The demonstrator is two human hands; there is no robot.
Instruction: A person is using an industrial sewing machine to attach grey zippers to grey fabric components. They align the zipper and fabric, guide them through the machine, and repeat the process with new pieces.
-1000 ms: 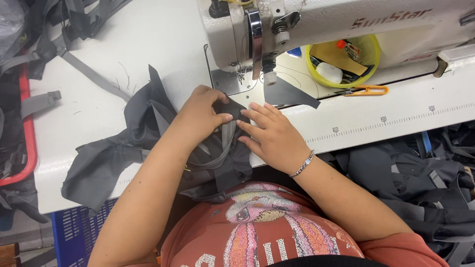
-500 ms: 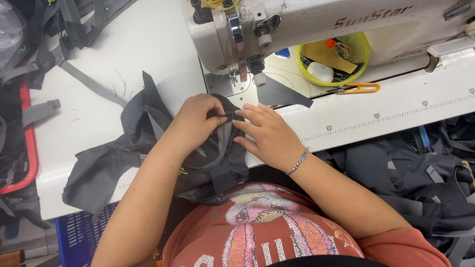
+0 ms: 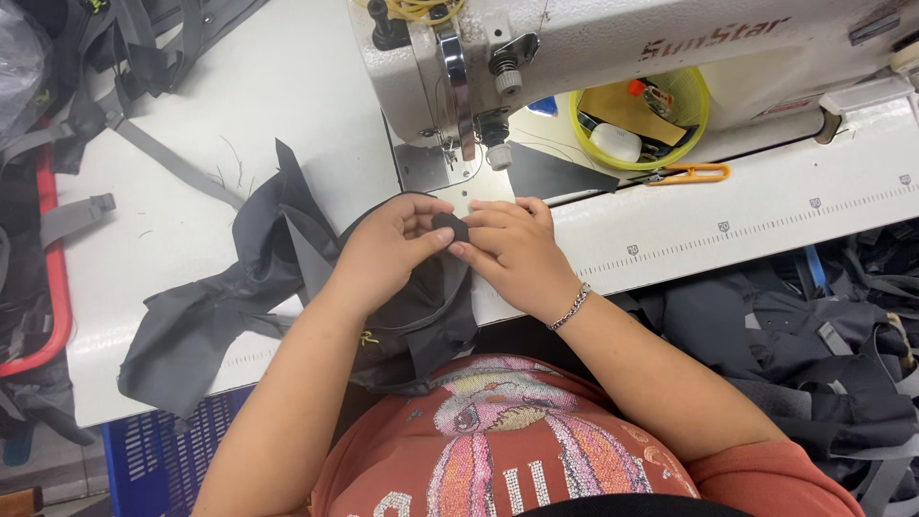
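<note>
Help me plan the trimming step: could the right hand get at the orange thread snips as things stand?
Probably yes. The orange snips lie in the open on the machine bed, with bare surface between them and the right hand. That hand is pinching the dark fabric, so it must let go first.

the machine (image 3: 613, 57) is cut off at twelve o'clock; the fingers (image 3: 479, 230) hide most of the fabric (image 3: 450, 226) pinched between them; bowl (image 3: 670, 144) contents unclear.

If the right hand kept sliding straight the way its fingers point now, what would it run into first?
The right hand points left, so it would first meet the left hand's fingertips pinching the same dark fabric fold; they look nearly touching already.
</note>
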